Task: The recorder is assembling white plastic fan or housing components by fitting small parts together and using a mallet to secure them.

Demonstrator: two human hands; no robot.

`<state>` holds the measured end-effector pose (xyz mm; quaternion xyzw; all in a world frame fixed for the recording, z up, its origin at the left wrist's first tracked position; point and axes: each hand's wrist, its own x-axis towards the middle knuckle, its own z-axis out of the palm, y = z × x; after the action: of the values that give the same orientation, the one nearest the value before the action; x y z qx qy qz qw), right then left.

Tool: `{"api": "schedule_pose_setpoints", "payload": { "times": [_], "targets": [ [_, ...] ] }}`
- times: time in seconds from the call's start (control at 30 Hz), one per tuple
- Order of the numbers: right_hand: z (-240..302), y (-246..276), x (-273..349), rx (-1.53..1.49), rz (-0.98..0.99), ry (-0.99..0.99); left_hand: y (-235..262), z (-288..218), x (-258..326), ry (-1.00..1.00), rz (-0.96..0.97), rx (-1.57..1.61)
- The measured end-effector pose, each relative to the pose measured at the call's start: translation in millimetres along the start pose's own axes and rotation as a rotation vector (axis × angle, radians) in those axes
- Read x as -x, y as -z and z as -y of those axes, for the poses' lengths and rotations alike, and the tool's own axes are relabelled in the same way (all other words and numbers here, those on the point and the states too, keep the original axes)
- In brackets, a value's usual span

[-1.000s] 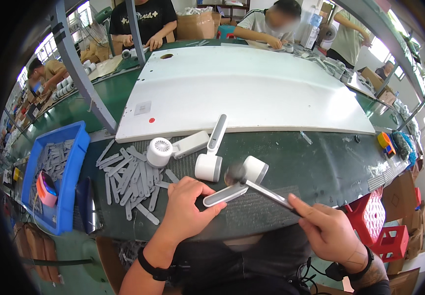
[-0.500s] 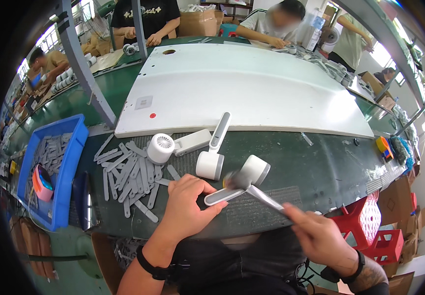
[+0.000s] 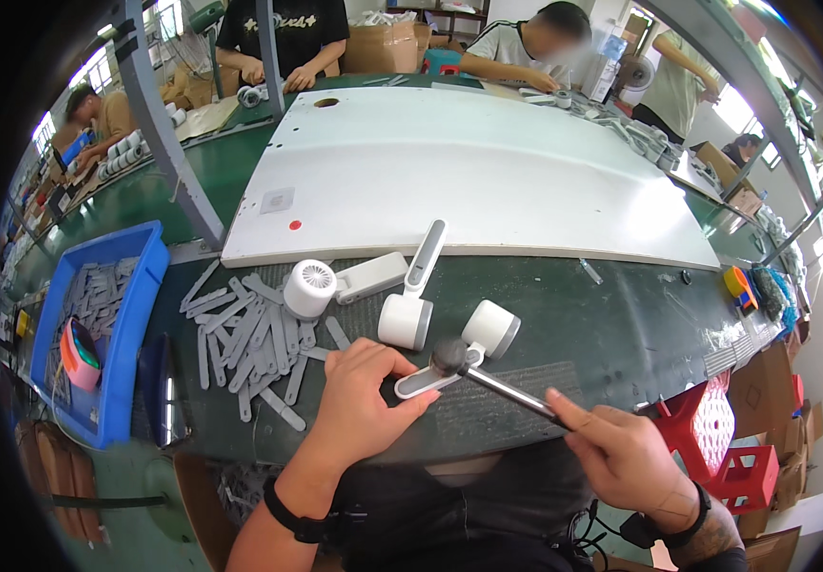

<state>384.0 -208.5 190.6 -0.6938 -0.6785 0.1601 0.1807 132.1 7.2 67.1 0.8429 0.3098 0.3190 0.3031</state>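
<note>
My left hand (image 3: 362,393) pinches the handle end of a white handheld fan (image 3: 489,326), which lies on the green bench with its round head up and to the right. Closed around the shaft of a hammer (image 3: 518,395) is my right hand (image 3: 624,453), at the lower right. The hammer's dark, rounded head is over the grey inlay of the fan's handle and hides part of it; whether they touch I cannot tell. Two more white fans, one upright-handled (image 3: 402,319) and one with a vented face (image 3: 311,288), lie just beyond.
Loose grey strips (image 3: 259,334) are heaped left of my hand, beside a blue bin (image 3: 149,315) with more strips. A white board (image 3: 468,181) spans the far side. Red stools (image 3: 707,429) stand at the right. Several people work across the bench.
The hammer head, blurred before, now shows sharply and slightly lower over the handle. My right hand has shifted a little right and down; my left hand stays put.
</note>
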Motion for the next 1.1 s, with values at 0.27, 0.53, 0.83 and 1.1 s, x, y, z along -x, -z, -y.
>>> {"api": "schedule_pose_setpoints", "payload": {
  "times": [0.27,0.53,0.83,1.1],
  "targets": [
    [-3,5,-2,-0.236,-0.300,-0.098,2,-10,0,0.006,-0.029,-0.020],
    [-134,-33,-1,0.003,-0.633,-0.077,14,-11,1,-0.127,-0.122,0.041],
    [-119,-7,-53,0.279,-0.664,0.077,-28,-22,-28,-0.023,-0.046,1.146],
    [-19,-36,-107,-0.335,-0.442,0.378,-37,-31,-30,0.136,-0.249,0.959]
  ]
}}
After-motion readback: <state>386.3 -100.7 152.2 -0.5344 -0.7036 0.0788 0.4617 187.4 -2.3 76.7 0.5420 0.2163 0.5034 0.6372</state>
